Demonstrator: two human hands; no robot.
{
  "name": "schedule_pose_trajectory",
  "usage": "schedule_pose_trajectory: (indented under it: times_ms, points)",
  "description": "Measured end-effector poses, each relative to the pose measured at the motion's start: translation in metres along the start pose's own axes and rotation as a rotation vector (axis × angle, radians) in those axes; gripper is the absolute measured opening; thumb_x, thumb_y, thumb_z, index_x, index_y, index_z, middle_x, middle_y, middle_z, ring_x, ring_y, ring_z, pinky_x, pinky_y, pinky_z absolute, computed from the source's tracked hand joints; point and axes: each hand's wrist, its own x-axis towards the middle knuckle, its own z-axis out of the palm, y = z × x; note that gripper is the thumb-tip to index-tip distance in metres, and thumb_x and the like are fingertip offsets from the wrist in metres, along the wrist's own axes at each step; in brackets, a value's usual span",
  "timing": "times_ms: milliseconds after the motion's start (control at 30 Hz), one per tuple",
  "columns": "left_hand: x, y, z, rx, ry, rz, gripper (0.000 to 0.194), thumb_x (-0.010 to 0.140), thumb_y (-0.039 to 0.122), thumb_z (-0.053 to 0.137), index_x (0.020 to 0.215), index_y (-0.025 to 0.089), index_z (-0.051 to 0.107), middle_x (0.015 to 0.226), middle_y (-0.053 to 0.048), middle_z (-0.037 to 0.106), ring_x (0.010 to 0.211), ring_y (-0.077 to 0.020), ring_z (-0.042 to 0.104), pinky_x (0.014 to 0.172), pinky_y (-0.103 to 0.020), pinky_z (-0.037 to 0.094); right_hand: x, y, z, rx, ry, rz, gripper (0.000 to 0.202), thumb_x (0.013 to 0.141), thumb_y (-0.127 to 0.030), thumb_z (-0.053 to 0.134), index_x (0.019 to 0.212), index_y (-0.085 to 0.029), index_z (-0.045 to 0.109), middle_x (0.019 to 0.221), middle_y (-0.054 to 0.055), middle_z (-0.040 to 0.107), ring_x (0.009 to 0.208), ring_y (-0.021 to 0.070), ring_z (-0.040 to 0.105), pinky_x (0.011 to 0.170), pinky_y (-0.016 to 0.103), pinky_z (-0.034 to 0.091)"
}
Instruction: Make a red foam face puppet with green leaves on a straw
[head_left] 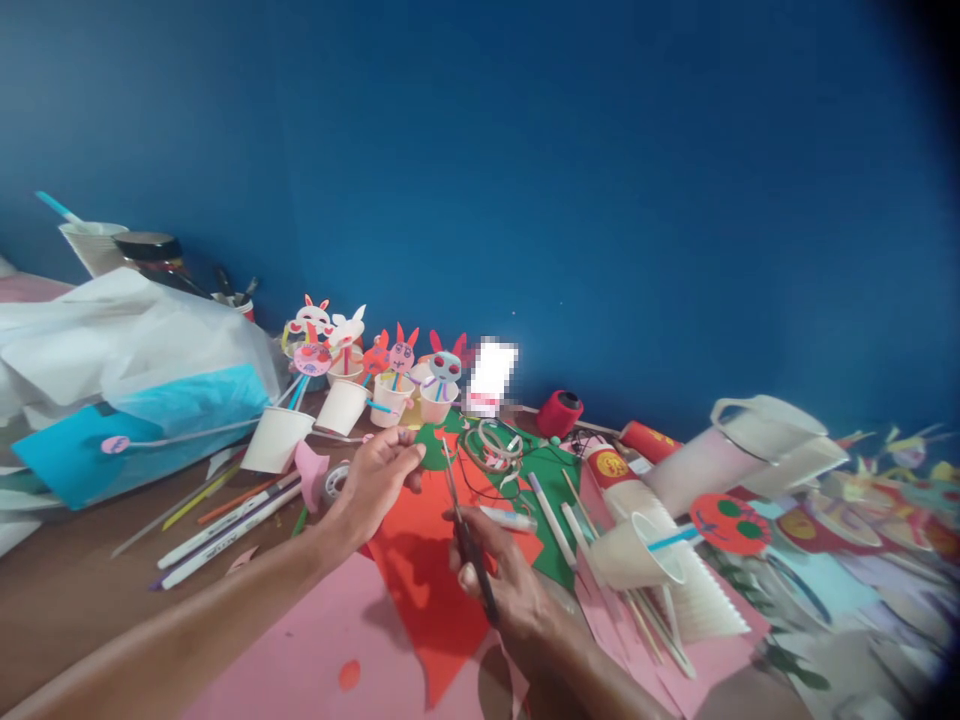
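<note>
My left hand (379, 478) is raised over the paper, thumb and fingers pinched together. What they hold, if anything, is too small to make out. Just right of those fingertips a small red paper piece (448, 438) shows against green paper (431, 450). My right hand (502, 575) is wrapped round dark-handled scissors (466, 540), seen nearly edge-on. Their slim blades point up and away, with the tips close to the red piece. Below both hands lies an orange-red sheet (427, 590), over a pink sheet (300, 640).
White cups (277, 440) with paper animal faces on straws stand at the back left. Markers (225, 535) and a tape roll (335, 482) lie left. A blurred bright phone-like screen (491, 375), a red spool (560, 412), a tilted cup (637, 550) and a white pitcher (720, 460) are farther right.
</note>
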Motion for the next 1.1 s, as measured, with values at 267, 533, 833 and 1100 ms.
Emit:
schedule_pose_trajectory:
  times_ms: [267, 533, 833, 1100]
  points:
    - [-0.004, -0.004, 0.006, 0.054, -0.031, -0.006, 0.013, 0.07, 0.026, 0.058, 0.067, 0.017, 0.049, 0.049, 0.005, 0.054, 0.04, -0.0075, 0.051, 0.046, -0.02, 0.039, 0.001, 0.002, 0.003, 0.078, -0.006, 0.017, 0.056, 0.068, -0.051, 0.056, 0.116, -0.024, 0.048, 0.082, 0.003, 0.055, 0.078, 0.0214, 0.052, 0.069, 0.033, 0.043]
    - [-0.007, -0.004, 0.008, 0.062, -0.048, -0.027, 0.013, 0.07, 0.025, 0.058, 0.068, 0.017, 0.049, 0.052, 0.005, 0.055, 0.042, -0.0085, 0.052, 0.048, -0.022, 0.042, 0.001, 0.001, 0.003, 0.089, 0.021, 0.046, 0.058, 0.067, -0.056, 0.056, 0.114, -0.024, 0.049, 0.079, 0.003, 0.054, 0.076, 0.0212, 0.051, 0.07, 0.034, 0.042]
    - [-0.008, -0.008, 0.007, 0.103, -0.054, -0.002, 0.014, 0.073, 0.027, 0.057, 0.07, 0.017, 0.048, 0.054, 0.005, 0.055, 0.045, -0.0087, 0.054, 0.05, -0.021, 0.043, 0.0, 0.003, 0.006, 0.12, 0.059, 0.026, 0.055, 0.068, -0.055, 0.056, 0.112, -0.022, 0.05, 0.072, 0.001, 0.05, 0.068, 0.0178, 0.049, 0.065, 0.03, 0.041]
    - [-0.011, -0.005, 0.007, 0.113, -0.071, -0.004, 0.012, 0.075, 0.028, 0.054, 0.073, 0.017, 0.049, 0.05, 0.005, 0.055, 0.047, -0.0089, 0.054, 0.052, -0.021, 0.043, -0.002, 0.003, 0.012, 0.159, 0.112, 0.017, 0.052, 0.069, -0.051, 0.057, 0.11, -0.021, 0.052, 0.07, 0.001, 0.053, 0.066, 0.0169, 0.049, 0.062, 0.028, 0.041]
